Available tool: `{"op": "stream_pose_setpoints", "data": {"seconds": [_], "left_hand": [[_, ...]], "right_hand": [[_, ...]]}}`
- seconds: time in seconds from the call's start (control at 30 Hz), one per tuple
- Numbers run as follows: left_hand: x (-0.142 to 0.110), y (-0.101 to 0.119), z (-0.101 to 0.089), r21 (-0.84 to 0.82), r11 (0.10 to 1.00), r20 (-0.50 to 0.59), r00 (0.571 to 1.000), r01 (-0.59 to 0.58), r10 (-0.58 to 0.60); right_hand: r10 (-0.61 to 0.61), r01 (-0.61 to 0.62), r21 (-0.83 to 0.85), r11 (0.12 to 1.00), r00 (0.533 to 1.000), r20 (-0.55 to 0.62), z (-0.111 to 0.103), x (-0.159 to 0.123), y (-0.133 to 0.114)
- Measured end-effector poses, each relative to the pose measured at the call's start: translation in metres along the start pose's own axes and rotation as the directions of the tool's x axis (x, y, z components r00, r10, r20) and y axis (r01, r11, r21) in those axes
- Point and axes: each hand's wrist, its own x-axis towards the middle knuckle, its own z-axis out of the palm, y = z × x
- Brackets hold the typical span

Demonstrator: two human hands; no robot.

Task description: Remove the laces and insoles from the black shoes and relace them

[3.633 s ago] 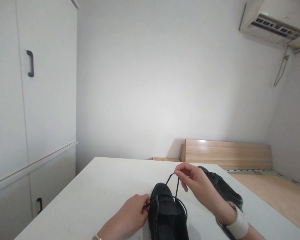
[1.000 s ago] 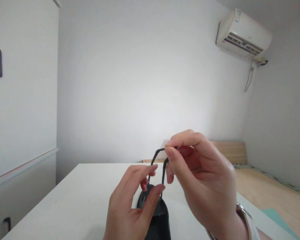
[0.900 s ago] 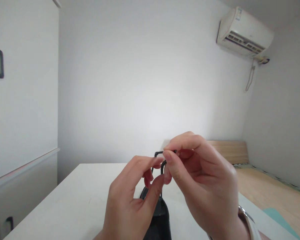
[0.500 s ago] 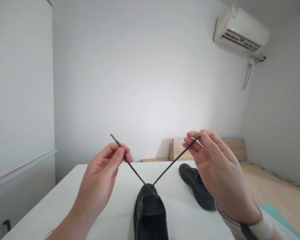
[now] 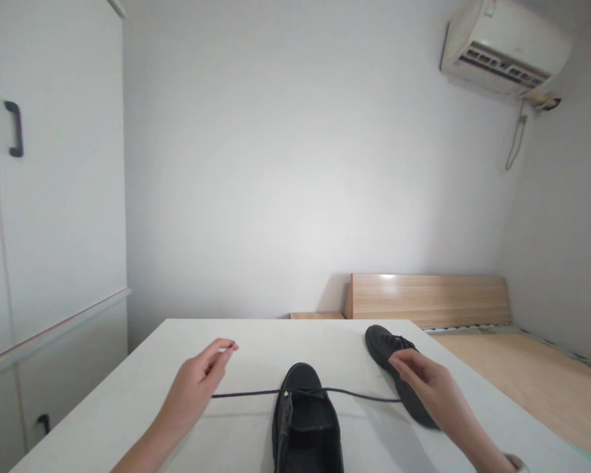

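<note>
A black shoe (image 5: 300, 379) stands on the white table in front of me, toe pointing away, its opening facing me. Its dark shoelace (image 5: 354, 393) runs out to both sides, nearly level, crossing over the shoe and raised above the table. On the left, my left hand (image 5: 197, 378) is closed, thumb and forefinger pinched, and the lace disappears behind its lower edge. My right hand (image 5: 426, 381) is also closed in a pinch on the other side. The lace's right end fades against the second black shoe (image 5: 391, 348) near that hand; the lower fingers are hidden.
The white table (image 5: 201, 332) extends away from me. White cabinets (image 5: 64, 197) with dark handles stand at the left. Beyond the table at right are a wooden headboard (image 5: 428, 295) and bed base (image 5: 502, 351). An air conditioner (image 5: 507, 46) hangs high up.
Both hands have come down and moved outward from raised positions. The lace has gone from a steep V above the shoe to a nearly level line. The view has shifted left.
</note>
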Motion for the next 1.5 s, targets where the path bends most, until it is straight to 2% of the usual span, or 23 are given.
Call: {"op": "stream_pose_setpoints", "data": {"seconds": [0.07,0.13,0.2,0.3,0.37,0.43,0.5,0.57,0.67,0.77,0.9,1.13,1.23,1.3,1.37,1.4,1.47,1.5], "left_hand": [[-0.006,0.001,0.014,0.102,0.992,0.143,0.988,-0.074,0.059],[-0.012,0.002,0.027,0.164,0.974,0.264,0.959,-0.154,0.107],[-0.017,0.001,0.037,0.204,0.956,0.339,0.931,-0.21,0.132],[-0.023,-0.002,0.046,0.258,0.935,0.371,0.918,-0.244,0.137],[-0.026,-0.004,0.049,0.287,0.925,0.366,0.921,-0.25,0.136],[-0.029,-0.006,0.051,0.308,0.917,0.364,0.922,-0.254,0.133],[-0.03,-0.006,0.051,0.335,0.905,0.375,0.918,-0.264,0.129],[-0.031,-0.007,0.049,0.365,0.887,0.395,0.91,-0.282,0.127],[-0.031,-0.007,0.046,0.396,0.865,0.408,0.903,-0.307,0.134],[-0.029,-0.007,0.044,0.412,0.856,0.4,0.906,-0.312,0.137],[-0.028,-0.007,0.045,0.429,0.848,0.397,0.908,-0.311,0.133],[-0.029,-0.004,0.042,0.477,0.824,0.4,0.91,-0.306,0.107],[-0.028,-0.006,0.04,0.499,0.812,0.393,0.914,-0.302,0.098],[-0.027,-0.008,0.039,0.513,0.805,0.391,0.916,-0.299,0.09],[-0.027,-0.01,0.038,0.525,0.798,0.388,0.918,-0.295,0.085],[-0.027,-0.01,0.038,0.529,0.796,0.385,0.919,-0.294,0.083],[-0.028,-0.01,0.037,0.532,0.795,0.383,0.92,-0.292,0.082],[-0.028,-0.01,0.038,0.53,0.796,0.383,0.92,-0.292,0.083]], "right_hand": [[-0.016,0.023,-0.041,0.999,0.984,0.176,0.022,-0.004,-0.004],[-0.02,0.044,-0.059,0.997,0.935,0.354,0.044,-0.007,-0.011],[-0.021,0.045,-0.038,0.998,0.878,0.479,0.063,-0.008,-0.021],[-0.048,0.064,-0.011,0.998,0.84,0.541,0.084,-0.007,-0.043],[-0.104,0.145,-0.028,0.989,0.818,0.566,0.094,-0.004,-0.058],[-0.187,0.275,-0.043,0.96,0.75,0.635,0.102,0.0,-0.071],[-0.247,0.435,-0.079,0.897,0.641,0.727,0.111,0.006,-0.079],[-0.254,0.561,-0.127,0.818,0.55,0.796,0.12,0.011,-0.081],[-0.237,0.62,-0.149,0.77,0.495,0.836,0.131,0.018,-0.076],[-0.228,0.609,-0.15,0.779,0.498,0.837,0.137,0.021,-0.07],[-0.216,0.565,-0.166,0.808,0.547,0.809,0.136,0.022,-0.066],[-0.208,0.404,-0.134,0.905,0.694,0.69,0.123,0.02,-0.072],[-0.175,0.312,-0.118,0.943,0.763,0.622,0.109,0.016,-0.073],[-0.142,0.252,-0.108,0.962,0.794,0.591,0.094,0.011,-0.072],[-0.115,0.18,-0.048,0.983,0.79,0.602,0.072,0.005,-0.073],[-0.11,0.143,-0.003,0.99,0.768,0.631,0.06,0.002,-0.075],[-0.109,0.079,0.076,0.994,0.677,0.728,0.033,-0.004,-0.079],[-0.107,0.066,0.085,0.994,0.605,0.789,0.02,-0.006,-0.082]]}}
